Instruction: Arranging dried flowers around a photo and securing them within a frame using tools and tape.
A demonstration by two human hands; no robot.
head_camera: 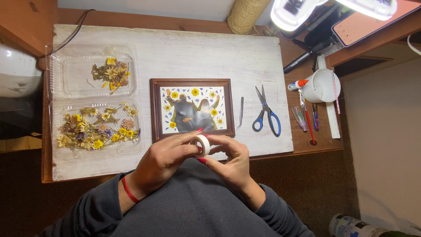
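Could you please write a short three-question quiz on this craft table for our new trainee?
1. True or false: both hands hold the tape roll.
2. What lies right beside the frame, between it and the scissors? A) tweezers B) a brush C) a ruler
3. How many clear trays of dried flowers stand to the frame's other side?

Key
1. True: the left hand and the right hand grip the roll between their fingers, in front of the frame.
2. A, the tweezers.
3. Two: the far tray with few flowers, the near tray with many.
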